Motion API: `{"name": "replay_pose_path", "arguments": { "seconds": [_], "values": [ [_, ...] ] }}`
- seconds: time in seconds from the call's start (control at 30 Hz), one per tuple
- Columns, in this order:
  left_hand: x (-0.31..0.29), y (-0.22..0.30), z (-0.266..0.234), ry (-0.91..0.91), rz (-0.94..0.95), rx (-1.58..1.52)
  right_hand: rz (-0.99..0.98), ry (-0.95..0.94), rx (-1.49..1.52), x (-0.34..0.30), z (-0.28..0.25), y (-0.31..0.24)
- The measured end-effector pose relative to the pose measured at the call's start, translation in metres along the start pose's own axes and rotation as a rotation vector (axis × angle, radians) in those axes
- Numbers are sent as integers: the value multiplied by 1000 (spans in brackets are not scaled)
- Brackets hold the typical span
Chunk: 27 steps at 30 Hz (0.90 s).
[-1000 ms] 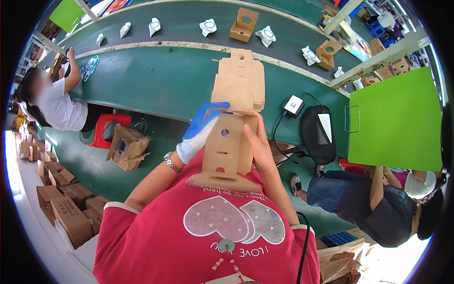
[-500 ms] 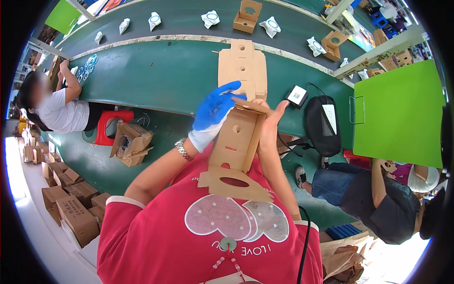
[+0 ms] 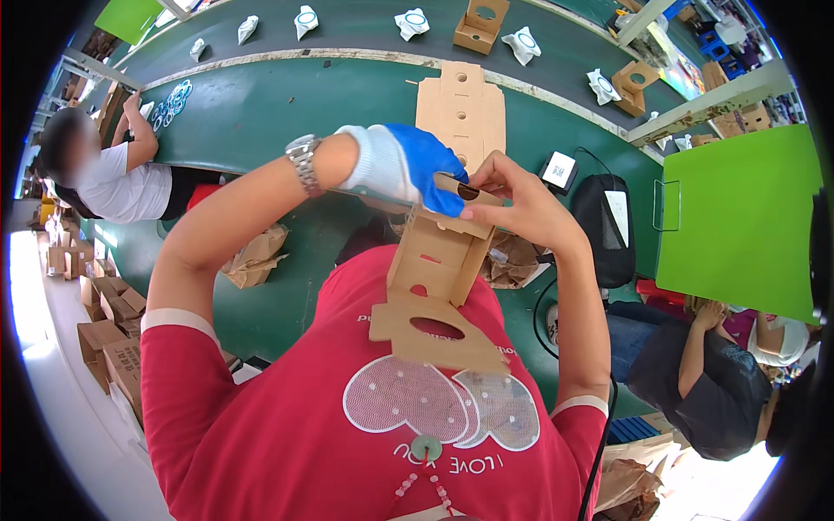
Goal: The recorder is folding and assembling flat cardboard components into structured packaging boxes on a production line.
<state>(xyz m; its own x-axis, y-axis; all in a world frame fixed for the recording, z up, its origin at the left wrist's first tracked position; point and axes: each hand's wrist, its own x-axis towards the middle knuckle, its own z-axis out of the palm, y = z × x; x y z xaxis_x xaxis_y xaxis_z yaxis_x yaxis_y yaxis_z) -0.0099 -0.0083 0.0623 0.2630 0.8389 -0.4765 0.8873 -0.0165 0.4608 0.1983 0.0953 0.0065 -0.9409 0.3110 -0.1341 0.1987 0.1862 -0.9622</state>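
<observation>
My left hand (image 3: 415, 168), in a white and blue glove with a watch on the wrist, grips the top of a brown cardboard piece (image 3: 439, 282) that is folded into a box shape. My bare right hand (image 3: 519, 201) pinches the same top flap from the right. The piece's lower flaps, with oval cut-outs, hang down against my red shirt. A flat stack of die-cut cardboard blanks (image 3: 461, 108) lies on the green table (image 3: 261, 113) just beyond both hands.
A green conveyor belt (image 3: 365, 30) at the back carries folded cardboard boxes (image 3: 480, 24) and white packets (image 3: 412, 22). A person in white works at the left (image 3: 113, 178); another sits at the right (image 3: 712, 391). A bright green board (image 3: 738, 217), a black device (image 3: 604, 226) and stacked cartons (image 3: 104, 339) surround me.
Both hands have brought the cardboard piece closer and lower. The left hand has moved from its side up over the top flap, and the piece is more folded.
</observation>
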Motion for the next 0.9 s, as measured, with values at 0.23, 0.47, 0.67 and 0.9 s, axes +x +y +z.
{"name": "replay_pose_path", "arguments": {
  "seconds": [0.23, 0.47, 0.67, 0.9],
  "values": [
    [26, -6, -1, -6, 26, 138, 8, 3, -187, 0, -6, -7],
    [43, 18, 19, -7, -10, 474, -103, 178, -589, 13, 20, 10],
    [42, 38, 4, -54, -123, 530, -106, 247, -735, 15, 27, 18],
    [22, -65, 5, 384, 531, -763, 262, 633, -133, 11, -32, 69]
  ]
}}
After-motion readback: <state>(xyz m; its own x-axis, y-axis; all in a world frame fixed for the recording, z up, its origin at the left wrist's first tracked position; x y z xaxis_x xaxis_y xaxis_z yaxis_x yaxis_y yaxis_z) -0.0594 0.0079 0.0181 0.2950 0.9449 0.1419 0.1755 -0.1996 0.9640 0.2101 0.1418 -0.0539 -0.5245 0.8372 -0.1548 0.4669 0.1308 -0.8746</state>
